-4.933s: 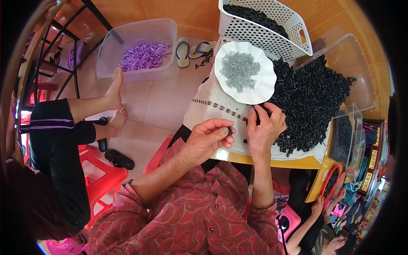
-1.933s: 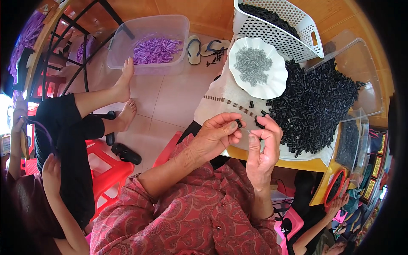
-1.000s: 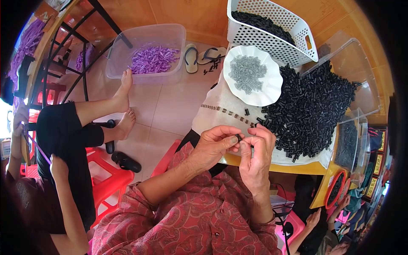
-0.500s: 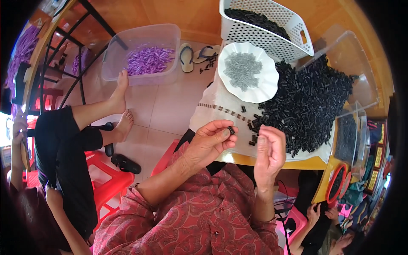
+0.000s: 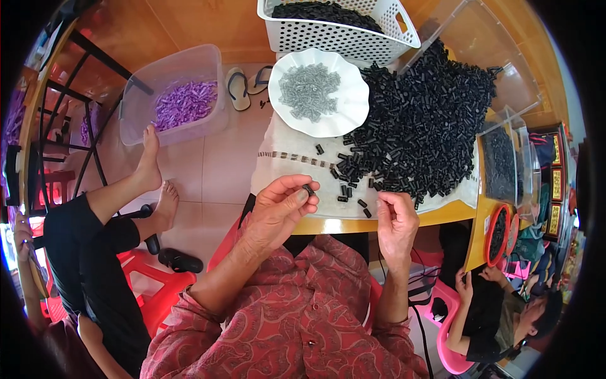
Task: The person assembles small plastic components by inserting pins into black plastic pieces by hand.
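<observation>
Left hand (image 5: 278,211): raised over the near edge of the worktop (image 5: 328,224), fingers curled together, thumb and forefinger pinching one small black tube (image 5: 308,188); whether anything else lies in the palm is hidden.
Right hand (image 5: 396,221): at the near edge of the worktop, just right of the left hand, fingers bent inward and loosely closed; the fingertips face away, so whether they pinch anything cannot be told.
Black tubes (image 5: 423,120): a big heap on a white cloth (image 5: 278,164) covering the worktop, spreading toward its far right corner; a few strays (image 5: 349,192) lie between the heap and the hands.
White plate (image 5: 318,93): wavy-rimmed, on the cloth toward the far left of the worktop, touching the heap, holding small grey pieces too small to make out.
White basket (image 5: 338,28): perforated, at the far edge, holding more black pieces; its top is cut off.
Clear bins (image 5: 505,158): along the right edge, bent by the lens, contents dark and unclear.
Floor (image 5: 208,158): a clear tub of purple pieces (image 5: 183,104), sandals beside it.
Other people: bare feet (image 5: 154,183) at left; another seated person (image 5: 505,309) lower right, partly cut off.
</observation>
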Motion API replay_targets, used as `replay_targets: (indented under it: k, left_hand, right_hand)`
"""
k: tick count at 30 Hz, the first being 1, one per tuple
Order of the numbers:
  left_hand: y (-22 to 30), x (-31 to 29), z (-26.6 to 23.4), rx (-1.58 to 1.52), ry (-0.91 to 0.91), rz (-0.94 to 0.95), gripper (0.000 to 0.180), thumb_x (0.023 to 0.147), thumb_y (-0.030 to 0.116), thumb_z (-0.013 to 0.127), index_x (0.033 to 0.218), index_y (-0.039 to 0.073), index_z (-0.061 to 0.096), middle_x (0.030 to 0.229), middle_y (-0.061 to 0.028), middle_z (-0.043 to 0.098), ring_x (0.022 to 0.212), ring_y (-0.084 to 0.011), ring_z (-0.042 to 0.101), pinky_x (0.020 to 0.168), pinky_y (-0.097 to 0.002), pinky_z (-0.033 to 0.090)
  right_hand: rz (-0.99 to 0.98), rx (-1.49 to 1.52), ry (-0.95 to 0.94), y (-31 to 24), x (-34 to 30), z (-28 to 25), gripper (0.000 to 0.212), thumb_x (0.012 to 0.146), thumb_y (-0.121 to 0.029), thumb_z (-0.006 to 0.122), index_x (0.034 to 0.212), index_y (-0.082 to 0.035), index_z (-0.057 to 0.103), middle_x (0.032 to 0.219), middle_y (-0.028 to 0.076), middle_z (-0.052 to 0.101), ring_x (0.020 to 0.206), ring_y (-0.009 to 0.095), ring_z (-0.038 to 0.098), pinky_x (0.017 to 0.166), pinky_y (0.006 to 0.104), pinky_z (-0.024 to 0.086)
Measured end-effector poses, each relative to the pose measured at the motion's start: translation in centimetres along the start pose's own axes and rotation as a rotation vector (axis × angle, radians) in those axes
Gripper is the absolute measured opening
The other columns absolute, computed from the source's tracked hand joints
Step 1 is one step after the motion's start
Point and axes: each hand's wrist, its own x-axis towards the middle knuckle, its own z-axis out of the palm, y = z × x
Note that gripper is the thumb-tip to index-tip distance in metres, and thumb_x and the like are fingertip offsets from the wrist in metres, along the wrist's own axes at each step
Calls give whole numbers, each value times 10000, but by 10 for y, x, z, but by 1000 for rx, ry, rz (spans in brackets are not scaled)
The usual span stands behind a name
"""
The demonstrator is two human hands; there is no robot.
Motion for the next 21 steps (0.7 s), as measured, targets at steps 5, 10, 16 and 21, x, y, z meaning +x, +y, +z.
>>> replay_targets:
  k: [5,10,16,21]
  left_hand:
    - [-3,-1,2,45,-15,11,253,921,-5,535,1170,21,576,1087,-120,621,904,-165,610,817,-295,512]
    - [-5,-2,4,56,-29,4,269,924,1,534,1190,21,567,1082,-117,617,900,-161,607,812,-296,511]
    - [-4,-4,8,51,-31,-17,264,933,19,527,1194,22,566,1077,-117,614,880,-157,594,783,-290,500]
    - [-4,-2,7,44,-15,-32,263,934,15,521,1193,18,565,1072,-125,614,867,-164,583,763,-287,488]
  right_hand:
    - [2,-6,-10,-1,-2,0,119,839,55,600,938,0,636,813,50,564,637,95,518,571,221,430]
    - [-28,-12,-23,-5,1,5,112,836,62,597,923,4,636,807,54,567,638,97,530,563,227,431]
    - [-84,-72,-59,-12,11,16,141,797,72,614,905,-18,619,783,109,570,633,223,583,550,309,461]
    - [-119,-117,-11,-12,18,19,144,800,65,614,912,-24,629,795,107,573,634,232,592,552,324,464]
